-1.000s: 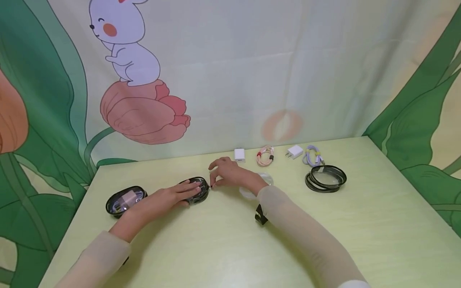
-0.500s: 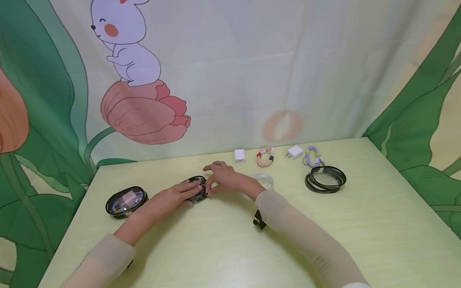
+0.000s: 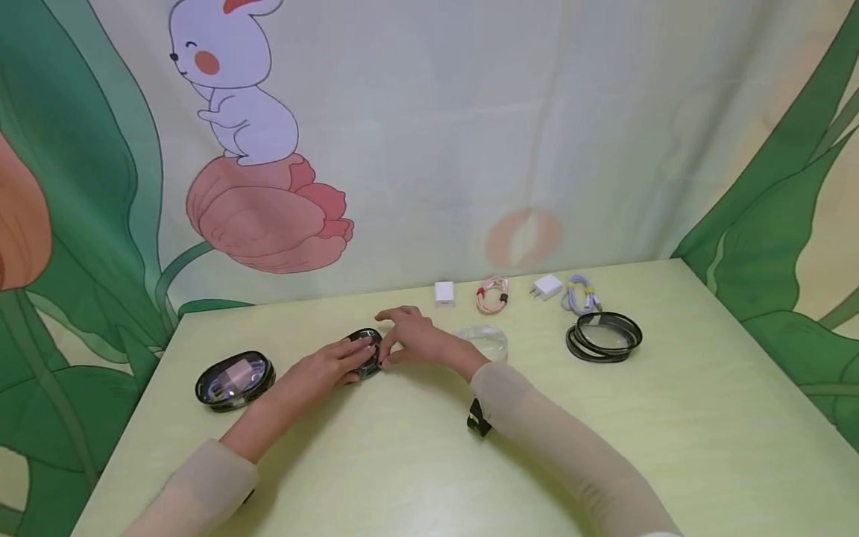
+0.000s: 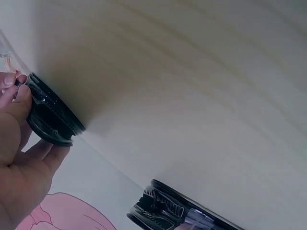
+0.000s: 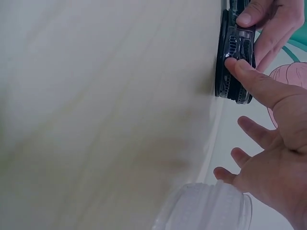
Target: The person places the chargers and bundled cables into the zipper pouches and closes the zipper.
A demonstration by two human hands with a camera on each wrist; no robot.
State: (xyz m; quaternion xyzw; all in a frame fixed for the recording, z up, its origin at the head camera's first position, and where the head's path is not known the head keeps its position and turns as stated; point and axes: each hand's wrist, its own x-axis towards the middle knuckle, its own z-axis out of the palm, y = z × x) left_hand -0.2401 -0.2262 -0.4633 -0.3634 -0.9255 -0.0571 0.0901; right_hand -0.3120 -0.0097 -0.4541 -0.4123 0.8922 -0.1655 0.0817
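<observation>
A small oval zip case point(image 3: 368, 366), clear with black trim, stands on the table under both hands. My left hand point(image 3: 325, 369) lies over its top; the left wrist view shows thumb and fingers gripping the case point(image 4: 53, 115) from opposite sides. At the case's right end, thumb and index finger of my right hand point(image 3: 416, 339) pinch at the zipper edge. The right wrist view has those two fingertips on the black zipper side of the case point(image 5: 234, 43), while the other fingers spread away from it. The pull itself is hidden by the fingertips.
Left stands another black-trimmed case point(image 3: 235, 379) with a pink charger inside. Behind the right forearm is a clear round case point(image 3: 493, 343). Farther right lies a black-rimmed case point(image 3: 607, 339). Along the back are white chargers point(image 3: 444, 293), a pink cable point(image 3: 493, 295) and a lavender cable point(image 3: 580, 295).
My right hand has moved slightly left and nearer, following the case's right edge with its fingertips. My left hand stays on the case.
</observation>
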